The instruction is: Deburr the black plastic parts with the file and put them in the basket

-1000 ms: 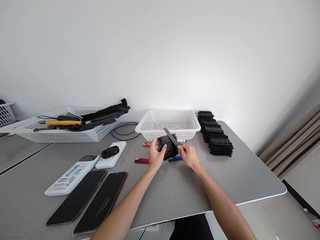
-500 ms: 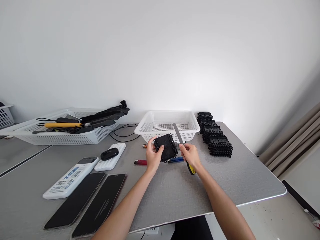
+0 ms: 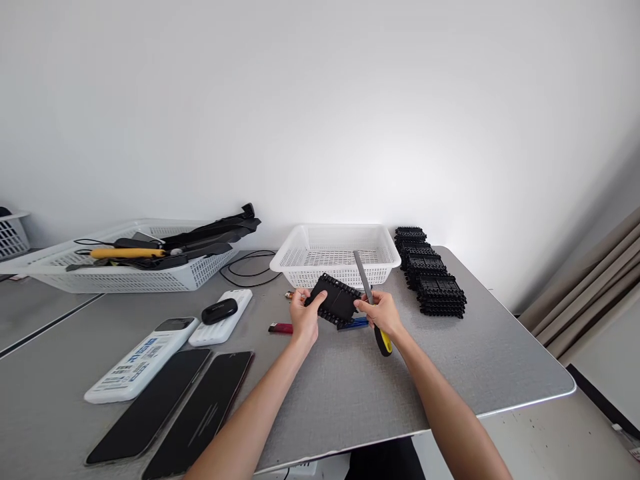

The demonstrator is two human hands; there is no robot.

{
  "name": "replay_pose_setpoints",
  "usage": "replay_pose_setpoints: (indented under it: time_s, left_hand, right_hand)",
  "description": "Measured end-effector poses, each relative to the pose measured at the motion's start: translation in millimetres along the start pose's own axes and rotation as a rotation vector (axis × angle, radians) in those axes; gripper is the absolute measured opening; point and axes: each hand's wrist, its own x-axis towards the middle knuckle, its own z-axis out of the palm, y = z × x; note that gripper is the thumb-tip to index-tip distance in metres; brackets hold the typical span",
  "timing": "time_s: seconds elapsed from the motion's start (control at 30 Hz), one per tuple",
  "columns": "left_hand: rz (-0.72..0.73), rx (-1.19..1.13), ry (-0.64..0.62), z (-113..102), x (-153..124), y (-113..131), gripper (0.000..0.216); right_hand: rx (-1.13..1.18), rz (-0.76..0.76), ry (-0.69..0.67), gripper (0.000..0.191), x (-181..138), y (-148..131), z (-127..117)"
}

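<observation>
A flat black plastic plate with toothed edges [image 3: 335, 299] is tilted in front of the white basket. My left hand [image 3: 306, 317] is closed on its left end, thumb lying on the upper face. My right hand [image 3: 381, 313] is wrapped round a flat metal file [image 3: 363, 275] with a yellow and black handle; its blade points up and away. The right fingertips also reach the plate's right edge. Partly hidden beneath the plate lies a blue tool or handle [image 3: 354, 323]. A red lighter-like object [image 3: 281, 328] rests left of it.
Behind my hands stands the white plastic basket [image 3: 334, 276]. Stacks of similar black plates [image 3: 440, 293] are at the right. Leftward are a basket of tools [image 3: 165, 277], a black cable [image 3: 245, 275], power banks [image 3: 143, 360], a black mouse-shaped case [image 3: 219, 311] and two phones [image 3: 150, 407].
The black plate has been turned, now showing a different face with its long side slanting down to the right. My right fingers have come to its edge, the file still in hand.
</observation>
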Motion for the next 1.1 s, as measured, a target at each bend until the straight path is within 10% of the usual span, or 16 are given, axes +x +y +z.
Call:
replay_pose_setpoints:
  time_s: [0.33, 0.7, 1.1]
  left_hand:
    - [-0.138, 0.014, -0.320, 5, -8, 8, 0.051]
    - [0.019, 0.025, -0.117, 2, -1, 0, 0.044]
    - [0.192, 0.152, -0.183, 5, -2, -11, 0.036]
  right_hand:
    - [0.002, -0.123, 0.170, 0.041, 0, -7, -7]
    - [-0.365, -0.394, 0.171, 0.048, -6, -14, -23]
    - [-0.733, -0.261, 0.109, 0.038, -12, -11, -7]
